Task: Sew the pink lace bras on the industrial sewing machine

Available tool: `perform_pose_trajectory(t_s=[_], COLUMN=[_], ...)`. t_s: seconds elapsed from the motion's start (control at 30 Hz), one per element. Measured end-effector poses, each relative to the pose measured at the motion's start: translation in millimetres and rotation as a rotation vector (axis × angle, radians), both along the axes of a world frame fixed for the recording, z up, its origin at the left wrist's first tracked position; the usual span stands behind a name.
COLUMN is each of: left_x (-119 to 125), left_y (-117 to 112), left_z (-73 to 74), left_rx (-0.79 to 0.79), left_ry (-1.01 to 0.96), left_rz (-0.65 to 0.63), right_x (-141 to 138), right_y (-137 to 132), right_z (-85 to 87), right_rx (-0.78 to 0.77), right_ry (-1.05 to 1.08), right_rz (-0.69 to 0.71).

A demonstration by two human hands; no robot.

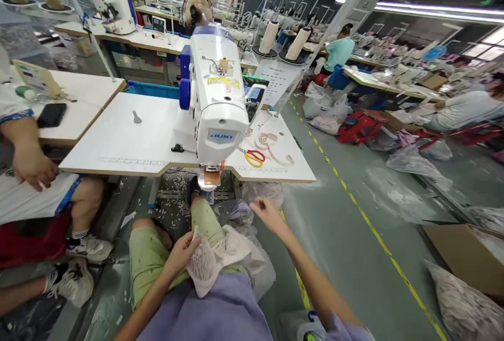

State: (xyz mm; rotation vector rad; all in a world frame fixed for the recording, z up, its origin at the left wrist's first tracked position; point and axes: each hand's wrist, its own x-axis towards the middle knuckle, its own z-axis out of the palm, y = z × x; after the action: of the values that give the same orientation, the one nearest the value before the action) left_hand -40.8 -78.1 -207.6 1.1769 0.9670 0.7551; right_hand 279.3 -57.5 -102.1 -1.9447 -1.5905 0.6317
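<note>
The pale cloth lies over the person's lap, near the sewing machine but below its bench. It looks like a bra, with wavy lines on its cups. Its long way runs across the legs, from the left hand over to the clear plastic bag on the right.

The left hand is the near one — its grip is closed, with the thumb and fingers pinching the cloth's top left edge. That arm comes up from the bottom, bent a little.

The right hand is up in the air, ahead and to the right of the cloth, not touching it. Its fingers curl in toward the thumb — I can't tell if that grip has anything small.
</note>
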Motion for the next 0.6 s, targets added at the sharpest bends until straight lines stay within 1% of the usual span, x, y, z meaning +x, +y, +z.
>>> perform_pose_trajectory(t_s=[0.1, 0.17, 0.2, 0.23, 0.27, 0.3, 0.37, 0.5, 0.6], left_x=[-5.7, -6.2, -5.8, -5.3, -4.8, -4.3, -2.8, 3.7, 12.6], left_y=[9.6, 11.6, 11.7, 11.6, 11.3, 11.0, 10.9, 11.5, 10.6], left_z=[16.3, 27.0, 31.9, 36.3, 40.5, 44.6, 52.8, 68.2, 76.1], left_rx=[0.028, 0.045, 0.052, 0.059, 0.065, 0.065, 0.049, -0.030, -0.072], left_ry=[0.077, 0.126, 0.149, 0.169, 0.186, 0.200, 0.214, 0.159, 0.107], left_rz=[0.002, -0.005, -0.003, 0.001, 0.009, 0.019, 0.029, -0.046, -0.088], right_x=[-25.8, -39.9, -44.1, -46.0, -45.7, -43.3, -33.3, -2.1, 22.0], right_y=[116.3, 183.2, 208.7, 228.1, 241.7, 250.2, 255.9, 247.2, 242.1], right_z=[30.6, 46.6, 52.3, 56.2, 58.1, 58.3, 55.0, 47.5, 49.4], right_rx=[0.049, 0.061, 0.050, 0.036, 0.019, 0.001, -0.028, -0.092, -0.140], right_ry=[-0.063, -0.088, -0.092, -0.091, -0.086, -0.082, -0.076, -0.056, -0.004], right_rz=[0.003, -0.038, -0.050, -0.050, -0.037, -0.012, 0.054, 0.165, 0.204])
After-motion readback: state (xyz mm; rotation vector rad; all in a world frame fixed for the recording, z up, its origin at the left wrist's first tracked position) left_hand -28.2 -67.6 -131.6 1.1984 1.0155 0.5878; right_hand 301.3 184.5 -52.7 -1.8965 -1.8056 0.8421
